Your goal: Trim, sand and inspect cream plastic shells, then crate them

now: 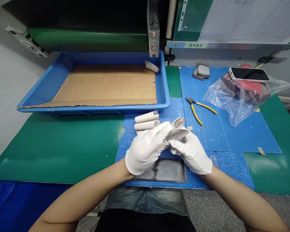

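Between both my white-gloved hands is a light grey, hollow curved part [177, 129], its open end facing up and away from me. My left hand [149, 146] has its fingers wrapped along the part's left side. From the right, my right hand [193, 151] grips its lower edge, thumb toward the middle. Just beyond my left hand lie similar grey hollow parts [147, 120] in a row, some partly hidden by the glove. Below my hands a dark grey rectangular abrasive-looking pad [170, 170] lies flat on the blue sheet [207, 167].
A blue tray [165, 96] lined with cardboard [108, 85] stands at the back left, one grey part [151, 66] in its corner. Yellow-handled cutters [198, 108], small grey pads [202, 71] and a plastic bag [235, 109] with a phone [248, 74] on top lie right.
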Demonstrator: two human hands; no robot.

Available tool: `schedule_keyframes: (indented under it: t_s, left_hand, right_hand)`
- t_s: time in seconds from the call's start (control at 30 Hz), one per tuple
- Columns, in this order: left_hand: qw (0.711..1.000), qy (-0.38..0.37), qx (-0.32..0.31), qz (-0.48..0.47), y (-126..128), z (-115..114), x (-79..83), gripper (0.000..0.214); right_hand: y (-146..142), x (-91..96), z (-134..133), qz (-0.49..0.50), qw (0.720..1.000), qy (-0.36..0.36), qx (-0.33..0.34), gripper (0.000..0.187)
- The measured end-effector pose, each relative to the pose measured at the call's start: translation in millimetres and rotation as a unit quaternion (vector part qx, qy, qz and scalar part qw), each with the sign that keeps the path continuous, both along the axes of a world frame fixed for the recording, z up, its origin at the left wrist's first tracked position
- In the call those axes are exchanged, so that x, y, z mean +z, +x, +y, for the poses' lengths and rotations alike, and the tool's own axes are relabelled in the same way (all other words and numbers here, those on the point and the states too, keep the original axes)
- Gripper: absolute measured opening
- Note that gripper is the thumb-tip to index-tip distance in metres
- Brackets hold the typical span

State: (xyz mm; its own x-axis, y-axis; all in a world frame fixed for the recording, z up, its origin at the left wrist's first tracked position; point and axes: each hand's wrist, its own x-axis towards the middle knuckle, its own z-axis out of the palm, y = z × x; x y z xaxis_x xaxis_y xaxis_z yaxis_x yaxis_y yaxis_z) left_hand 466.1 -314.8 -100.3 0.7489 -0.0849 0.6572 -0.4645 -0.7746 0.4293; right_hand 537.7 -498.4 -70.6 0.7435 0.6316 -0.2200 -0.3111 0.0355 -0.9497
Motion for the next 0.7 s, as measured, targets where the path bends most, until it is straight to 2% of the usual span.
schedule_keyframes:
  t_s: [0.1,0.2,0.3,0.4,0.6,0.7]
  left_hand:
    - [0.997,0.032,0.037,-0.054,-1.0,4.0,5.8,0.074]
    - [0.999,-0.014,0.042,-0.023,-2.7,3.9,13.4,0.055]
    - [0.993,-0.105,0.053,0.019,-3.1,2.8,16.3,0.039]
    - [0.984,-0.159,0.042,0.067,-2.8,4.5,13.1,0.04]
    - [0.991,-0.082,0.019,0.106,-3.5,8.3,13.3,0.047]
    - [0.99,-0.069,-0.018,0.119,-3.0,8.2,17.3,0.05]
  right_hand:
    - [-3.1,7.7,2.0,-0.108,0.992,-0.047,-0.051,0.038]
    - [-5.0,11.4,2.7,-0.198,0.973,-0.073,-0.09,0.036]
    - [-3.8,13.8,2.7,-0.211,0.973,-0.065,-0.066,0.036]
    - [-0.5,16.0,1.2,-0.183,0.981,-0.046,-0.03,0.036]
    - [6.7,7.9,-6.4,-0.21,0.976,-0.049,-0.031,0.043]
    - [9.3,4.0,-8.7,-0.214,0.975,-0.049,-0.029,0.043]
